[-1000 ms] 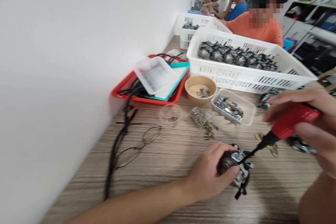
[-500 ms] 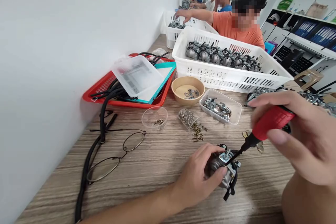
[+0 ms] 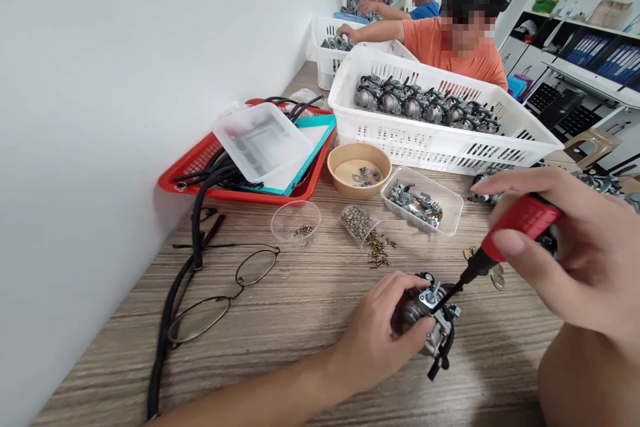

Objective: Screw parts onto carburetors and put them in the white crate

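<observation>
My left hand grips a small metal carburetor on the table, fingers at its far side and thumb across its near side. A black hose hangs from the carburetor's right side. My right hand is closed around the red handle of a screwdriver. The screwdriver slants down to the left, and its dark tip meets the carburetor at the edge of a shiny plate. Whether a screw sits under the tip I cannot make out. Loose brass-coloured screws lie beyond my left hand, spilling from a tipped clear cup.
A white crate holds rows of carburetors; a person in orange reaches into another crate behind. Nearer are a tan bowl, a clear tub of metal parts, a red basket with hoses, and eyeglasses.
My right fingers have shifted on the screwdriver handle, the thumb moving slightly left and up. The tip stays on the carburetor. The person in orange has lowered a hand into the far crate.
</observation>
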`<move>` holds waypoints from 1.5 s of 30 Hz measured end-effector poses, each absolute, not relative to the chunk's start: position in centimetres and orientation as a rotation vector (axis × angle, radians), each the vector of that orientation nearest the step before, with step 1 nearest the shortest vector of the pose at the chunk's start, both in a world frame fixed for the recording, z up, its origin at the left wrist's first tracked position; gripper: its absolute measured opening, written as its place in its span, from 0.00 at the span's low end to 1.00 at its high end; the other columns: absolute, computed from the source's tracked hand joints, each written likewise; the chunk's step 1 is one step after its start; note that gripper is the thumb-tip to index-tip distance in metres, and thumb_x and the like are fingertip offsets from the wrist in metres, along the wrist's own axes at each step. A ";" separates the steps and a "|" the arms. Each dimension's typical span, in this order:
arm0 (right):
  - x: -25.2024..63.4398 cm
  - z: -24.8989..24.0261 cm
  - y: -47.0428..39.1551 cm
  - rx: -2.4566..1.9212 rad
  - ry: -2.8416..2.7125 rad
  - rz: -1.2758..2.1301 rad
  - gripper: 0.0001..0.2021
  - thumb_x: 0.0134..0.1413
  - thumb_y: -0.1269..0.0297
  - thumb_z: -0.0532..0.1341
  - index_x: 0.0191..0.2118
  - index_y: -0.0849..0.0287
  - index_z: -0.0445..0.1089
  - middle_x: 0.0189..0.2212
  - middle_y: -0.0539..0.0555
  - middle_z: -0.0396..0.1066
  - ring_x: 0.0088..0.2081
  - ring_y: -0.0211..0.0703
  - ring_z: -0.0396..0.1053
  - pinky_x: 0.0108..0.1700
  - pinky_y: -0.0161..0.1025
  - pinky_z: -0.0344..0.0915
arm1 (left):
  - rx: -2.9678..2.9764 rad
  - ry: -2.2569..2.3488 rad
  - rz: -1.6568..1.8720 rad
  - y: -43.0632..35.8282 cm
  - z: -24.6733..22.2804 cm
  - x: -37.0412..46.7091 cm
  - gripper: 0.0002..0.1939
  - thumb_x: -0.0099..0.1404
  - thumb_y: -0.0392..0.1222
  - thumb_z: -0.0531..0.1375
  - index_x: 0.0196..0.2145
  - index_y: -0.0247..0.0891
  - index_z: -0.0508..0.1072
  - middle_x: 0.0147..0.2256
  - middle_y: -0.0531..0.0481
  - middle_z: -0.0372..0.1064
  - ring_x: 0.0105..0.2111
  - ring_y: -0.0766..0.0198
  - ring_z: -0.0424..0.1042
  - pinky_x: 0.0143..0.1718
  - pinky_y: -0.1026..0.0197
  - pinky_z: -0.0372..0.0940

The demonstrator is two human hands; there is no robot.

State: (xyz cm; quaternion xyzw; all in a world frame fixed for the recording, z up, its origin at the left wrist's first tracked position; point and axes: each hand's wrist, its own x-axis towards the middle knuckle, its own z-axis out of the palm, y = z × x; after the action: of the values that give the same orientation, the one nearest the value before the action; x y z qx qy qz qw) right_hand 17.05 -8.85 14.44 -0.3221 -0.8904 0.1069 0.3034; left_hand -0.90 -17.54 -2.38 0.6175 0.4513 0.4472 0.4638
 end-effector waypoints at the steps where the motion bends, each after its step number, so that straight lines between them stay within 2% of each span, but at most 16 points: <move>1: 17.0 14.5 -8.9 -0.819 -2.372 0.338 0.09 0.70 0.61 0.61 0.53 0.48 0.70 0.29 0.47 0.77 0.25 0.42 0.74 0.27 0.39 0.70 | 1.515 1.110 1.099 -17.5 -2.4 -0.9 0.18 0.68 0.44 0.62 0.53 0.37 0.75 0.48 0.43 0.79 0.48 0.53 0.77 0.53 0.50 0.71; 3: 17.0 14.4 -8.9 -0.783 -2.374 0.368 0.11 0.70 0.62 0.61 0.55 0.49 0.70 0.30 0.47 0.79 0.27 0.42 0.76 0.28 0.39 0.71 | 1.512 1.108 1.100 -17.5 -2.4 -0.9 0.18 0.67 0.45 0.63 0.53 0.37 0.75 0.48 0.42 0.79 0.48 0.53 0.77 0.53 0.50 0.71; 6: 17.0 14.3 -8.8 -0.872 -2.351 0.211 0.08 0.70 0.58 0.65 0.50 0.50 0.71 0.23 0.44 0.73 0.20 0.38 0.70 0.21 0.37 0.63 | 1.513 1.111 1.097 -17.5 -2.5 -1.0 0.18 0.67 0.44 0.62 0.52 0.37 0.75 0.48 0.42 0.79 0.49 0.53 0.77 0.54 0.49 0.71; 8: 17.1 14.4 -8.7 -0.842 -2.376 0.215 0.08 0.71 0.57 0.64 0.50 0.51 0.70 0.25 0.46 0.76 0.23 0.40 0.73 0.24 0.37 0.68 | 1.509 1.114 1.091 -17.5 -2.5 -1.0 0.18 0.67 0.44 0.62 0.52 0.37 0.75 0.48 0.42 0.79 0.48 0.53 0.77 0.54 0.49 0.71; 11: 17.2 14.5 -8.7 -0.764 -2.414 0.354 0.12 0.72 0.61 0.60 0.57 0.50 0.68 0.32 0.49 0.80 0.30 0.43 0.78 0.31 0.39 0.74 | 1.500 1.118 1.084 -17.5 -2.5 -0.9 0.18 0.67 0.45 0.62 0.52 0.36 0.75 0.47 0.43 0.79 0.48 0.53 0.77 0.54 0.49 0.71; 15: 17.3 14.7 -8.9 -0.854 -2.374 0.247 0.09 0.68 0.59 0.66 0.51 0.49 0.72 0.21 0.43 0.72 0.19 0.39 0.69 0.20 0.37 0.63 | 1.480 1.141 1.076 -17.7 -2.4 -0.9 0.20 0.66 0.46 0.63 0.53 0.36 0.74 0.48 0.42 0.79 0.49 0.53 0.77 0.54 0.49 0.71; 19: 17.1 14.8 -9.3 -0.828 -2.392 0.311 0.09 0.71 0.59 0.61 0.54 0.49 0.71 0.30 0.48 0.80 0.28 0.42 0.77 0.29 0.37 0.72 | 1.454 1.165 1.066 -17.7 -2.4 -0.9 0.21 0.65 0.46 0.63 0.55 0.37 0.73 0.48 0.43 0.79 0.48 0.53 0.77 0.53 0.49 0.72; 23: 16.9 14.9 -9.5 -0.952 -2.357 0.128 0.07 0.70 0.56 0.65 0.49 0.49 0.74 0.23 0.45 0.75 0.18 0.38 0.67 0.20 0.37 0.63 | 1.451 1.164 1.070 -17.7 -2.4 -0.8 0.20 0.65 0.46 0.64 0.53 0.38 0.74 0.48 0.43 0.79 0.48 0.53 0.77 0.54 0.50 0.72; 27: 17.1 14.9 -9.3 -0.827 -2.419 0.294 0.11 0.73 0.58 0.60 0.55 0.52 0.70 0.30 0.49 0.80 0.27 0.42 0.77 0.28 0.38 0.72 | 1.454 1.164 1.078 -17.6 -2.3 -0.7 0.19 0.65 0.46 0.63 0.52 0.39 0.74 0.47 0.44 0.79 0.47 0.54 0.77 0.53 0.50 0.72; 31: 17.2 14.7 -9.2 -0.933 -2.351 0.159 0.10 0.70 0.55 0.65 0.51 0.52 0.75 0.21 0.44 0.73 0.17 0.37 0.66 0.19 0.37 0.61 | 1.463 1.165 1.075 -17.7 -2.4 -0.8 0.19 0.64 0.45 0.64 0.52 0.40 0.74 0.47 0.44 0.80 0.47 0.54 0.77 0.53 0.50 0.72; 33: 17.2 14.7 -9.3 -0.912 -2.380 0.186 0.11 0.70 0.54 0.63 0.52 0.52 0.74 0.24 0.46 0.76 0.21 0.40 0.71 0.23 0.38 0.67 | 1.462 1.167 1.086 -17.7 -2.5 -0.8 0.19 0.64 0.45 0.64 0.52 0.40 0.74 0.47 0.45 0.80 0.47 0.54 0.77 0.53 0.50 0.72; 35: 17.2 14.7 -9.4 -0.879 -2.409 0.280 0.12 0.71 0.58 0.61 0.55 0.51 0.73 0.28 0.48 0.78 0.26 0.42 0.76 0.28 0.39 0.71 | 1.460 1.168 1.091 -17.7 -2.5 -0.8 0.19 0.64 0.45 0.64 0.52 0.40 0.74 0.47 0.45 0.80 0.47 0.54 0.77 0.53 0.50 0.72; 39: 17.3 14.7 -9.6 -0.972 -2.323 0.152 0.10 0.69 0.55 0.66 0.50 0.50 0.75 0.20 0.44 0.71 0.17 0.39 0.64 0.18 0.39 0.61 | 1.468 1.163 1.076 -17.6 -2.4 -0.7 0.19 0.64 0.45 0.64 0.52 0.39 0.74 0.47 0.44 0.80 0.47 0.54 0.77 0.53 0.50 0.72; 40: 17.4 14.8 -9.6 -0.961 -2.339 0.151 0.10 0.69 0.54 0.65 0.50 0.50 0.75 0.20 0.45 0.72 0.18 0.40 0.66 0.19 0.39 0.62 | 1.469 1.163 1.075 -17.6 -2.4 -0.7 0.19 0.65 0.45 0.64 0.52 0.38 0.74 0.47 0.44 0.80 0.47 0.54 0.77 0.53 0.50 0.72; 43: 17.5 15.0 -9.7 -0.866 -2.430 0.279 0.11 0.73 0.58 0.60 0.55 0.51 0.71 0.30 0.50 0.80 0.32 0.46 0.79 0.31 0.39 0.74 | 1.470 1.167 1.073 -17.6 -2.3 -0.8 0.18 0.65 0.45 0.64 0.52 0.38 0.74 0.47 0.44 0.80 0.47 0.54 0.78 0.52 0.50 0.72; 45: 17.6 15.1 -9.8 -0.883 -2.424 0.280 0.12 0.72 0.58 0.61 0.57 0.50 0.71 0.30 0.49 0.80 0.29 0.44 0.78 0.28 0.38 0.73 | 1.473 1.169 1.077 -17.6 -2.3 -0.8 0.19 0.65 0.45 0.64 0.52 0.38 0.74 0.47 0.44 0.80 0.48 0.53 0.78 0.53 0.50 0.72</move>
State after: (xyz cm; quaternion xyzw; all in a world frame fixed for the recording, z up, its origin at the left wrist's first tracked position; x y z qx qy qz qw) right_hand 17.58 -9.77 15.14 -0.3276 -0.8995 0.1041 0.2698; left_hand -0.78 -17.65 -2.33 0.6006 0.4765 0.4392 0.4683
